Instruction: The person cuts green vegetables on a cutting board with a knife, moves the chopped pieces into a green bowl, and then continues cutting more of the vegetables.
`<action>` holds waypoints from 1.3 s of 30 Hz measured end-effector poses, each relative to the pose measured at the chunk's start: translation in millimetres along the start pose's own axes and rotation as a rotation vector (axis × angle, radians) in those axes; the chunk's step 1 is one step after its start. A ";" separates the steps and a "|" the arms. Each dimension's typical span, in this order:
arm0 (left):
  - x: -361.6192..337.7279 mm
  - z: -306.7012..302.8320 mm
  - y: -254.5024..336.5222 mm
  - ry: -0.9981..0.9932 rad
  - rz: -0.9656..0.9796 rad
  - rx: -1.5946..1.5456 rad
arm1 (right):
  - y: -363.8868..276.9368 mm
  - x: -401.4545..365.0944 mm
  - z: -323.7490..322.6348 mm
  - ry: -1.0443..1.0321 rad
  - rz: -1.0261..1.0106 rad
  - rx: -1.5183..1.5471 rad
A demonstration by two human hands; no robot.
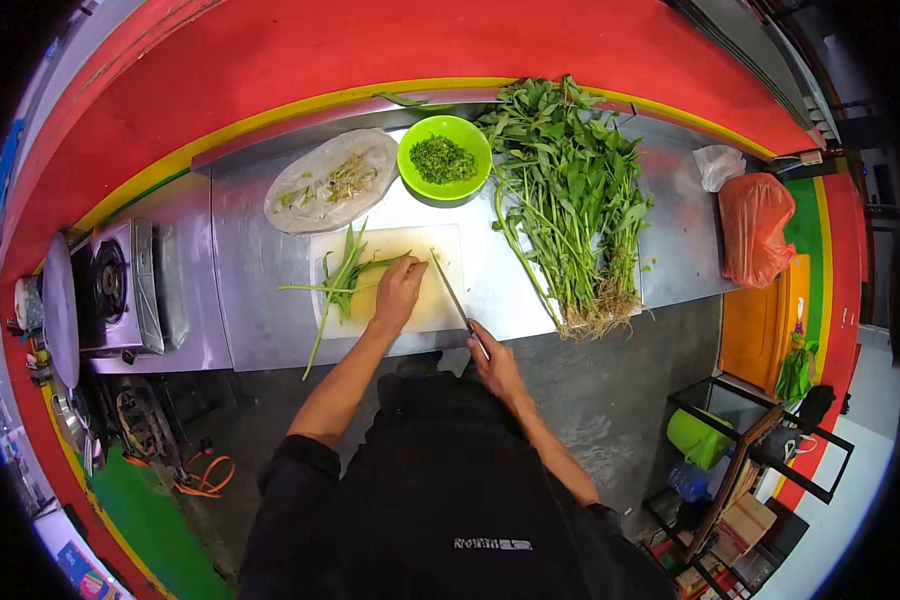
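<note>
My left hand is closed, its fingers gathered on the tip of some green stalks that lie across the white cutting board. Gripped in my right hand is a knife, its blade slanting up and left over the board, just right of my left fingertips. Above the board stands a bright green bowl containing chopped greens. A clear plastic bag with trimmed stalks and roots lies to the upper left. Right of the board rests a large bunch of leafy greens, roots toward me.
The metal counter runs along a red wall. At its left end is a gas stove. A red plastic bag and a small white bag sit at the right end. A dark-framed rack stands lower right.
</note>
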State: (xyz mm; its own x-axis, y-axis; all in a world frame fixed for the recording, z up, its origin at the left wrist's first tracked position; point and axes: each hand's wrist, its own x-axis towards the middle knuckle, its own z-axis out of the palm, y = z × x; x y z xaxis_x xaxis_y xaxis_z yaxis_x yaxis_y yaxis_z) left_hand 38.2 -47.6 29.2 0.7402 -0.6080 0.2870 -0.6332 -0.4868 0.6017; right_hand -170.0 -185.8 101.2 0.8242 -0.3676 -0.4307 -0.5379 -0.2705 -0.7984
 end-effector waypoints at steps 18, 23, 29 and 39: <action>2.9 -14.2 -13.5 -0.146 0.114 0.017 | -6.5 -6.2 -7.4 -0.011 -0.073 -0.129; 11.6 -23.3 -14.0 -0.282 0.148 0.049 | -10.7 -6.8 -7.5 -0.007 -0.083 -0.138; 16.2 -25.6 -13.4 -0.311 0.177 0.042 | -14.4 -7.7 -8.7 0.011 -0.095 -0.155; 15.5 -23.7 -13.2 -0.329 0.152 0.075 | -13.2 -4.7 -3.3 0.026 -0.051 -0.143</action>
State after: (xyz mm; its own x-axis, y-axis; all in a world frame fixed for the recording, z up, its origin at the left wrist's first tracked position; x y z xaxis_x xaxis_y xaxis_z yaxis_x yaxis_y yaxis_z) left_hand 63.3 -35.8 43.4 0.5316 -0.8403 0.1067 -0.7542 -0.4123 0.5111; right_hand -167.4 -183.5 115.2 0.8474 -0.3726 -0.3783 -0.5165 -0.4130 -0.7501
